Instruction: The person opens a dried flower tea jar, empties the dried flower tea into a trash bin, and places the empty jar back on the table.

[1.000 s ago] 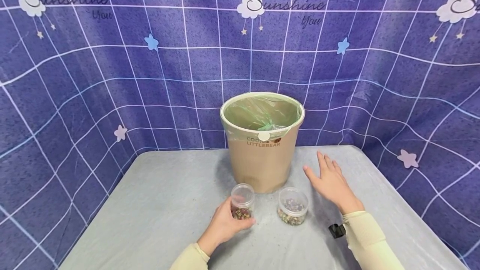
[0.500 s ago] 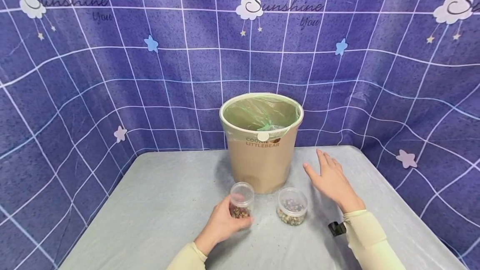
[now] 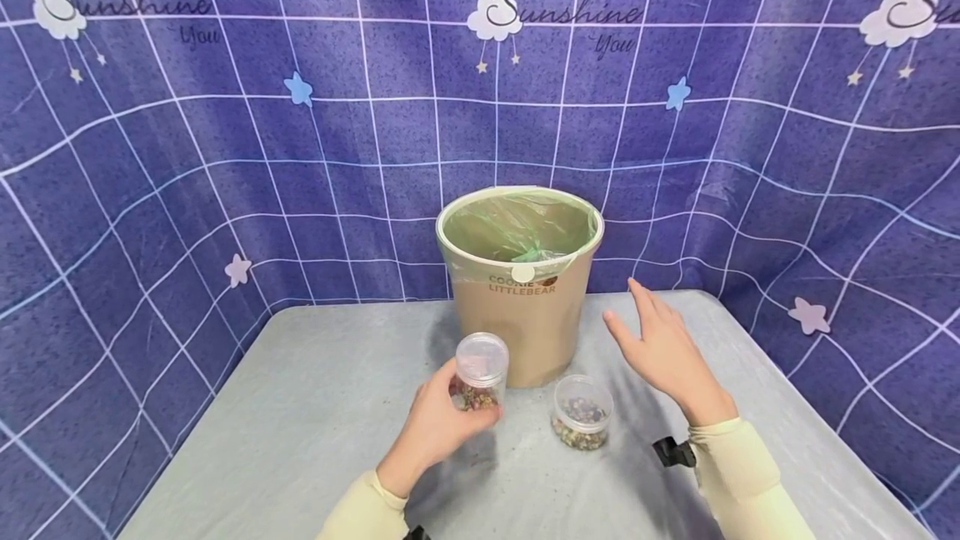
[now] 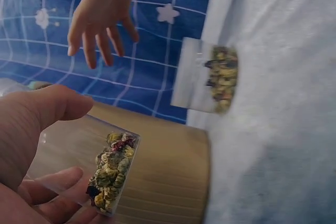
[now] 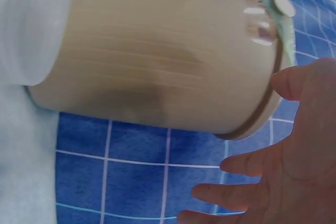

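Observation:
My left hand [image 3: 438, 423] grips a narrow clear plastic jar [image 3: 482, 373], its thumb and fingers round the sides. In the left wrist view, dried flowers [image 4: 111, 174], yellowish with a few dark red bits, fill the bottom of that jar. The jar looks raised off the table, in front of the bin. A wider, lower clear jar [image 3: 582, 413] with similar dried flowers stands on the table to its right. My right hand [image 3: 667, 357] hovers right of the bin with fingers spread, holding nothing.
A beige waste bin [image 3: 517, 323] with a green liner bag [image 3: 517, 219] stands at the table's back middle. The grey cloth-covered table [image 3: 315, 407] is enclosed behind and at both sides by a blue gridded curtain [image 3: 360, 123].
My left hand has lifted the narrow jar off the table, slightly up and towards the bin. The right hand has risen a little. The wider jar stays put.

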Tool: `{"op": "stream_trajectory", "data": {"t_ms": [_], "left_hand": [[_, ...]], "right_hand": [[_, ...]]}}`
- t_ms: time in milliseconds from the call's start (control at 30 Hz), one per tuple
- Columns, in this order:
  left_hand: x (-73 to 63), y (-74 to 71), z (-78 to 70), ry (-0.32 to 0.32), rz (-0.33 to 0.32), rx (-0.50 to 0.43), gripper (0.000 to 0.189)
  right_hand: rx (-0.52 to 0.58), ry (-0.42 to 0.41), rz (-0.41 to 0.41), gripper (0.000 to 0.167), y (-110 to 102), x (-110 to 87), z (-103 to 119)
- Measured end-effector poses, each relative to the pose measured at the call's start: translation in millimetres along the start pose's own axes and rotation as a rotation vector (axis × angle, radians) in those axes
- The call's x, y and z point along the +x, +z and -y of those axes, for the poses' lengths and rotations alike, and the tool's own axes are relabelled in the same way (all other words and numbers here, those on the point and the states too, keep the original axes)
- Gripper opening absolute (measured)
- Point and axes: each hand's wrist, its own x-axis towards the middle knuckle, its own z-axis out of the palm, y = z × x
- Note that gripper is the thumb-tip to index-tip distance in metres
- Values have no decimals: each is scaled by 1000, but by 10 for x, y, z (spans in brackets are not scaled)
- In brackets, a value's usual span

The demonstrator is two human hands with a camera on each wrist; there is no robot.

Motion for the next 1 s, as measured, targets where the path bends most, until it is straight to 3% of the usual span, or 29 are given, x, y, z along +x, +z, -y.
{"op": "stream_trajectory", "data": {"t_ms": [500, 733, 1000], "left_hand": [[186, -392, -357, 62, -148, -79, 53], [233, -456, -464, 88, -201, -112, 51], [260, -458, -539, 55, -228, -56, 46]], "right_hand": [[60, -27, 0, 78, -191, 51, 279], [85, -28, -10, 77, -225, 56, 357], [82, -38, -48, 76, -266, 27, 352]]}}
